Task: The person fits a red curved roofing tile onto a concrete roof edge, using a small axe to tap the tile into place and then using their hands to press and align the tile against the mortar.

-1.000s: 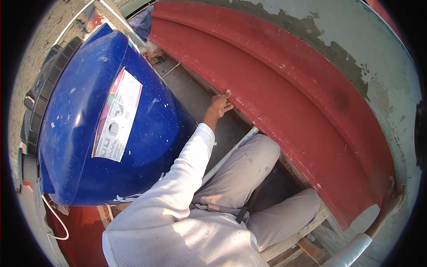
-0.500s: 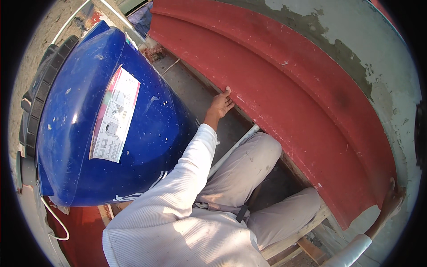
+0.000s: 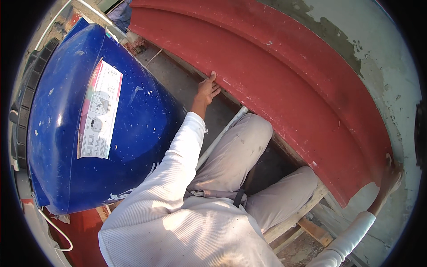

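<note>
A long red ridged roofing sheet (image 3: 284,98) lies slantwise across the upper right, its surface scuffed and dotted with pale specks. My left hand (image 3: 207,91) pinches its near edge, thumb on top and fingers curled at the underside. At the sheet's far right end, my right hand (image 3: 391,177) grips the edge next to the wall; its fingers are partly hidden and dim there. Both arms reach out wide in white sleeves, the left one passing in front of a big blue water tank (image 3: 138,120).
The tank has a black ribbed lid (image 3: 26,102) and a paper label (image 3: 100,109). A patchy grey plastered wall (image 3: 378,58) borders the sheet. A white pipe (image 3: 224,135) runs beside my bent knee. Wooden beams (image 3: 313,231) lie below my legs, over gaps. A white hose (image 3: 60,236) hangs lower left.
The whole view has shifted, with tank, legs and sheet appearing farther left or higher. Both hands keep their places on the sheet, which shows no clear movement of its own.
</note>
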`<control>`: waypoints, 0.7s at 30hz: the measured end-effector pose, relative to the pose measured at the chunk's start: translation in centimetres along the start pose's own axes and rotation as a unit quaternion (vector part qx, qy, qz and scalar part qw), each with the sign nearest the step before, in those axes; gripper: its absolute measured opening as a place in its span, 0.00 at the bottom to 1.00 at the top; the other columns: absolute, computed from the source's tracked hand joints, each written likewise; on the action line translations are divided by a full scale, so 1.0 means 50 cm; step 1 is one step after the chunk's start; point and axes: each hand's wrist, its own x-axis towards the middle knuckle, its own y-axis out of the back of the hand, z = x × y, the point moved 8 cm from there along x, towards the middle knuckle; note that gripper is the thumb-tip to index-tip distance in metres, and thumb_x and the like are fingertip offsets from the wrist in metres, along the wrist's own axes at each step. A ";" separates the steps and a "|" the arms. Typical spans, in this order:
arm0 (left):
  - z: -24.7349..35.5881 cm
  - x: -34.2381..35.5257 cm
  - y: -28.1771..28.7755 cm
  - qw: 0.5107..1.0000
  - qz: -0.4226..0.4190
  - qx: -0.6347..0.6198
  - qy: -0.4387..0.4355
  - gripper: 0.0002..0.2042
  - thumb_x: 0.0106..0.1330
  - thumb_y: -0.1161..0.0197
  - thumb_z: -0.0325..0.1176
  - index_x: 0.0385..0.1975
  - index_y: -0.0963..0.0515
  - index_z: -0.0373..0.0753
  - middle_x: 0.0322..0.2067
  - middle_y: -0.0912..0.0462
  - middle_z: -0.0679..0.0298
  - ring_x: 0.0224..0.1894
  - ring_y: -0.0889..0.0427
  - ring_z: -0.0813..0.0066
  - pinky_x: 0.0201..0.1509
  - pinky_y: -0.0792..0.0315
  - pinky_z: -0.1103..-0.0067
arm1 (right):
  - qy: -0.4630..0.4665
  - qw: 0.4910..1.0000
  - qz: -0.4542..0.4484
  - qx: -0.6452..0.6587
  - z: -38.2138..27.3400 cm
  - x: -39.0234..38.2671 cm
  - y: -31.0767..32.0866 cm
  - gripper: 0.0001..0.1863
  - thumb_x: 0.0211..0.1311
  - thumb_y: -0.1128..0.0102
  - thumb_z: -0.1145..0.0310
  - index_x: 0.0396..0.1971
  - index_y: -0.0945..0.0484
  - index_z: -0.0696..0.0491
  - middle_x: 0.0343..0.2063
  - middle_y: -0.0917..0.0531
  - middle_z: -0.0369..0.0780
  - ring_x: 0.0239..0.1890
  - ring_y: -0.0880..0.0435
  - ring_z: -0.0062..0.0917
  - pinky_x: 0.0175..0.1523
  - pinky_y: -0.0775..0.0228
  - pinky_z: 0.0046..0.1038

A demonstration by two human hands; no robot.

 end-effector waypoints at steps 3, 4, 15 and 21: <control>-0.032 -0.052 -0.055 0.999 -0.031 0.017 0.016 0.29 0.67 0.28 0.50 0.60 0.27 0.37 0.50 0.22 0.59 0.57 0.22 0.61 0.65 0.26 0.65 | -0.005 1.000 -0.011 0.003 0.015 -0.007 0.014 0.31 0.62 0.38 0.34 0.47 0.13 0.48 0.48 0.15 0.41 0.52 0.16 0.42 0.53 0.26 0.44; -0.041 -0.066 -0.068 0.998 -0.057 0.024 0.012 0.29 0.67 0.28 0.50 0.59 0.27 0.37 0.48 0.22 0.59 0.57 0.21 0.61 0.65 0.26 0.65 | -0.002 1.000 -0.007 -0.008 0.017 -0.003 0.018 0.30 0.62 0.37 0.34 0.46 0.13 0.48 0.47 0.14 0.41 0.52 0.16 0.42 0.53 0.26 0.44; -0.111 -0.076 -0.105 0.998 -0.051 0.038 -0.009 0.16 0.64 0.23 0.41 0.43 0.20 0.41 0.33 0.22 0.68 0.36 0.20 0.76 0.48 0.20 0.76 | 0.010 0.998 -0.040 0.049 0.005 0.010 0.040 0.29 0.59 0.34 0.38 0.40 0.12 0.52 0.36 0.12 0.48 0.42 0.13 0.45 0.47 0.24 0.45; -0.101 -0.035 -0.076 0.999 -0.010 0.039 -0.026 0.14 0.63 0.22 0.38 0.37 0.21 0.39 0.28 0.23 0.69 0.29 0.22 0.79 0.37 0.20 0.79 | 0.000 0.997 -0.005 0.080 0.001 0.006 0.030 0.25 0.57 0.30 0.47 0.35 0.15 0.58 0.30 0.14 0.49 0.38 0.12 0.42 0.43 0.22 0.41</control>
